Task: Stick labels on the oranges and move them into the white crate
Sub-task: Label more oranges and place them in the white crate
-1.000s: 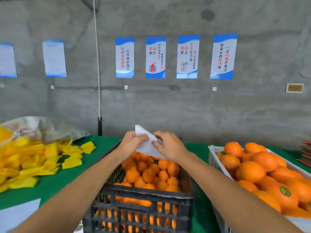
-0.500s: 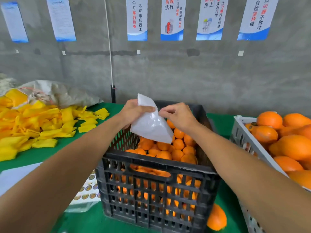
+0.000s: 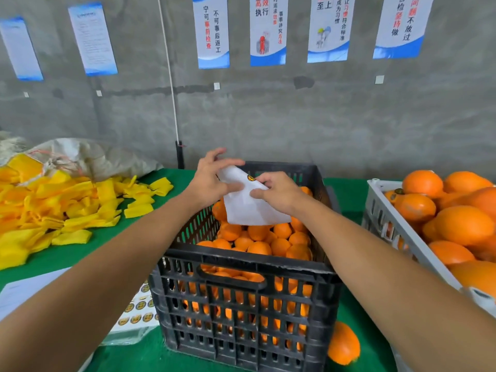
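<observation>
Grey concrete wall [image 3: 268, 116] fills the background, hung with blue-and-white posters [image 3: 267, 30] bearing Chinese text; a white cord [image 3: 169, 76] runs down it to a dark post at the table's far edge. Below lies a green table [image 3: 80, 251]; on it, straight before me, stands a black crate [image 3: 241, 304] holding many oranges [image 3: 257, 245], its slatted front wall blocking my view of the lower fruit except through the gaps.

Both my arms reach over that crate. My left hand [image 3: 212, 181] holds a white backing sheet [image 3: 249, 208] at its upper left edge, thumb laid across the paper and the other fingers spread and partly lifted; my right hand [image 3: 279, 191] pinches the sheet's upper right part, fingertips curled at a small round label [image 3: 251, 178] stuck near the top edge; the sheet hangs above the fruit and hides a few of them.

At my right a white crate [image 3: 389, 224] sits on the table, heaped with larger oranges [image 3: 461, 224]; my right forearm crosses in front of its near corner. One loose orange [image 3: 345, 345] lies on the green cloth beside the black crate's front right corner, touching or nearly touching it; I cannot tell which.

At my left a pile of yellow foam sleeves [image 3: 53, 205] spreads over the table, with a grey sack [image 3: 88, 157] behind it; nearer, a sticker sheet [image 3: 137, 312] of round labels lies just beside the black crate, partly hidden by my left forearm; a white paper [image 3: 26, 291] lies left of that.
</observation>
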`<state>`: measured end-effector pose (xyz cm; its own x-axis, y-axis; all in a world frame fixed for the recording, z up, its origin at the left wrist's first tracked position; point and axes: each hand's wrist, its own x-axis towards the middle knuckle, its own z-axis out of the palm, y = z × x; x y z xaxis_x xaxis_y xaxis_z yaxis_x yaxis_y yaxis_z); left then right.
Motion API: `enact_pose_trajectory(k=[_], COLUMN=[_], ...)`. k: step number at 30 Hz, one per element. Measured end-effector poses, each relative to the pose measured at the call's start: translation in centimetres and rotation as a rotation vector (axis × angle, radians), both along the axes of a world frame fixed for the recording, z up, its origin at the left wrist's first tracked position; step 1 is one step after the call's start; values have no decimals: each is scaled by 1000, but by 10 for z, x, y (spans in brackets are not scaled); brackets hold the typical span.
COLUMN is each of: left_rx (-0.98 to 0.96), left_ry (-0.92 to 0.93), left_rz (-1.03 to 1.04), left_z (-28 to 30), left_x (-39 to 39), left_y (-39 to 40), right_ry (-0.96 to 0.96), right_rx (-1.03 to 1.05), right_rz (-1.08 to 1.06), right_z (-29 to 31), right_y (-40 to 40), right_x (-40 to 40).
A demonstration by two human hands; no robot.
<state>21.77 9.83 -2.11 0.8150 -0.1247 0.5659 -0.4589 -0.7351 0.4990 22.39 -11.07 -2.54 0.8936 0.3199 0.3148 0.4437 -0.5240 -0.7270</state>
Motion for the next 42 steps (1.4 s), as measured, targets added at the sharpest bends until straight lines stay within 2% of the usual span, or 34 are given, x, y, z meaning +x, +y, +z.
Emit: enact_pose_trajectory(k=[3, 7, 12, 17, 20, 27, 33, 42], left_rx=[280, 325, 223, -76, -183, -296, -299, -312], left_ry=[-131, -54, 70, 196, 268, 353, 317, 316], left_rz=[-83, -173, -207, -235, -217, -128, -94, -161], left_z=[3, 6, 3, -5, -5, -1, -1, 3], left_x=[-4, -11, -12, -4, -2, -1, -3, -9], left_y=[-11, -15, -14, -15, -11, -13, -13, -16], right_ry=[-6, 25, 18, -38, -57, -100, -121, 12], right_rx=[-70, -107, -130, -181, -200, -226, -1, 139], right_rz=[8, 10, -5, -41, -54, -48, 35, -29], right_z=[-4, -3, -3, -1, -1, -1, -2, -1], right_y=[-2, -4, -5, -7, -7, -7, -4, -7], right_x=[-1, -2, -2, -4, -3, 0, -3, 1])
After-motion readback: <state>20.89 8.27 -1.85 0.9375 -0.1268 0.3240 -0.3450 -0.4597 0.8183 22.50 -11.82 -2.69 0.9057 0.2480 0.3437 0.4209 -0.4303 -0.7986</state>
